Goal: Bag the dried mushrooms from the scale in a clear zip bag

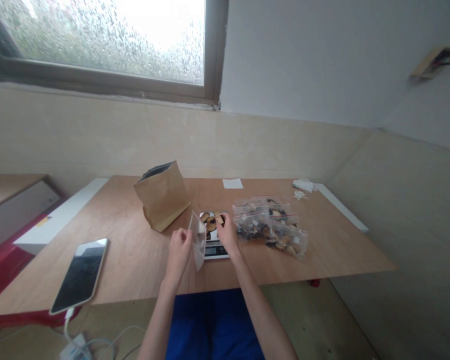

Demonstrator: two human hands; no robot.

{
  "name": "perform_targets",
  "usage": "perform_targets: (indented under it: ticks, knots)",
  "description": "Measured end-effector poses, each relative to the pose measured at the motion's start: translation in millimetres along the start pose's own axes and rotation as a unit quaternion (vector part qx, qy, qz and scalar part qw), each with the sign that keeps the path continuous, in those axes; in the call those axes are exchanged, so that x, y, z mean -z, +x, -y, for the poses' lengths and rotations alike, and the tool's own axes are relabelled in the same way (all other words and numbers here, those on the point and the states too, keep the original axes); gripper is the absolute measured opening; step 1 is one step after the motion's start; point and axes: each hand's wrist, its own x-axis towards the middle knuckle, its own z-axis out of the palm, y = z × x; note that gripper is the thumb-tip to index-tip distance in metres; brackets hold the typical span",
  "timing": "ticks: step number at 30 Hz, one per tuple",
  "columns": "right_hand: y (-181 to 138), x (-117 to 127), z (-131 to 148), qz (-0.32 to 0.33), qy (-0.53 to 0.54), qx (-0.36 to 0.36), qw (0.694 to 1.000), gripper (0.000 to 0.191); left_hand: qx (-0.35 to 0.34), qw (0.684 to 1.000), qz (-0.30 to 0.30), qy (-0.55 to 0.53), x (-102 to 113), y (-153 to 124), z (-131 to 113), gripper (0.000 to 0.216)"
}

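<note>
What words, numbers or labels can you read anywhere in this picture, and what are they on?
No text is readable.
Small digital scale: the display is too blurred to read.
Black smartphone: the screen is dark.
Brown paper stand-up pouch: no print shows.
White paper slip: it looks blank.

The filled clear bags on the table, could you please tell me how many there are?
About 3 filled clear bags, piled overlapping right of the scale: one at the back, one in the middle, one front-right. More may be hidden beneath.
</note>
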Motion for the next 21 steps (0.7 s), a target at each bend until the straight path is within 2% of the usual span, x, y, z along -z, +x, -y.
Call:
perform_targets:
  ticks: [4, 7, 12, 18, 21]
  knots:
    - [-0.7, -2.6, 36.0, 0.083, 0.108, -0.011, 0.991, 0.012, 0.004, 1.0, -0.014, -0.006, -4.0, 0.4, -1.2, 0.025]
    - [-2.7, -7.5, 50.0, 0.115, 0.063, 0.009, 0.991, 0.011, 0.008, 0.999, -0.022, -0.023, -6.0, 0.6, -1.5, 0.026]
    - [-7.9, -13.7, 49.7, 0.129, -0.055, 0.054, 0.989, 0.02, 0.024, 0.998, -0.025, -0.044, -6.4, -2.6, -2.8, 0.026]
    - [-11.9, -17.4, 41.7, 0.14, -0.087, 0.08, 0.983, 0.028, 0.043, 0.997, -0.02, -0.064, -6.7, -5.8, -3.5, 0.027]
    - [-12.7, -13.0, 44.7, 0.171, -0.079, 0.074, 0.979, 0.029, 0.044, 0.997, -0.015, -0.066, -6.9, -5.6, -2.2, 0.027]
